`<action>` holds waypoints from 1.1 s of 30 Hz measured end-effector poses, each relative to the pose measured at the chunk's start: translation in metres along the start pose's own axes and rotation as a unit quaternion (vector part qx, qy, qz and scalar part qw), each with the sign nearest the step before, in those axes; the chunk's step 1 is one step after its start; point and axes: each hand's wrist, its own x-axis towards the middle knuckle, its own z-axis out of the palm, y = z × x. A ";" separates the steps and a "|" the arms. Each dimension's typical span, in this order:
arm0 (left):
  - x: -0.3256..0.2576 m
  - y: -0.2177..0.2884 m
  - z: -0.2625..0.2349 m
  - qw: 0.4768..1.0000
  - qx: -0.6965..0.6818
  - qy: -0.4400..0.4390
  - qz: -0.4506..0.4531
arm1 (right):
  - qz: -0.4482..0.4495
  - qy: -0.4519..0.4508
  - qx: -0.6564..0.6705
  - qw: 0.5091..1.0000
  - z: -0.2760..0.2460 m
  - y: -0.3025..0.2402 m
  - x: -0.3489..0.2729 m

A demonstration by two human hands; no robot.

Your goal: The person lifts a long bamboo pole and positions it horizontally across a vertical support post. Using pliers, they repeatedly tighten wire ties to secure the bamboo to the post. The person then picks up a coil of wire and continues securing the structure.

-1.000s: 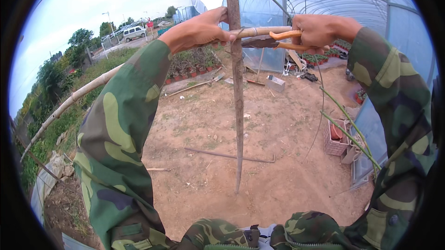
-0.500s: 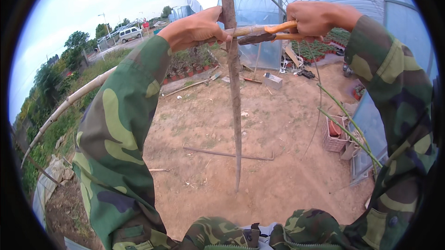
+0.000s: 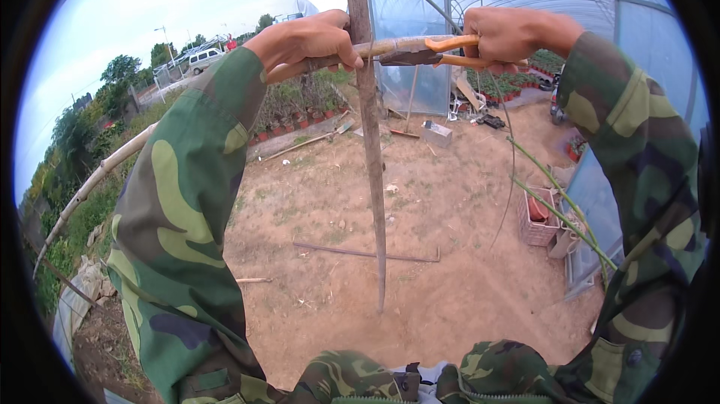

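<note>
An upright wooden post (image 3: 373,157) stands in front of me, its lower end at the soil. Level with my hands, a pale horizontal pole (image 3: 127,148) runs behind my left arm and crosses the post. My left hand (image 3: 311,38) is wrapped around this pole beside the crossing, fingertips close to the post. In my closed right hand (image 3: 504,35) are pliers (image 3: 409,58) with orange handles and dark jaws. The jaws point left at the crossing, just right of the post. Whether they grip a wire there is too small to tell.
A plastic-sheeted greenhouse (image 3: 409,14) with potted plants stands ahead and right. A metal rod (image 3: 360,252) lies on the soil. At right are a crate (image 3: 538,216), green canes (image 3: 562,209) and a thin hanging wire (image 3: 512,164). A long-handled tool (image 3: 307,143) lies farther off.
The post, pole and pliers appear slightly farther left in the view. My left thumb no longer sticks up beside the post; that hand's fingers curl over the pole. My right hand keeps the pliers.
</note>
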 end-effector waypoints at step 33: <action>-0.019 -0.004 0.012 0.993 -0.091 0.055 0.050 | -0.045 0.223 -0.385 0.894 -0.026 0.003 0.036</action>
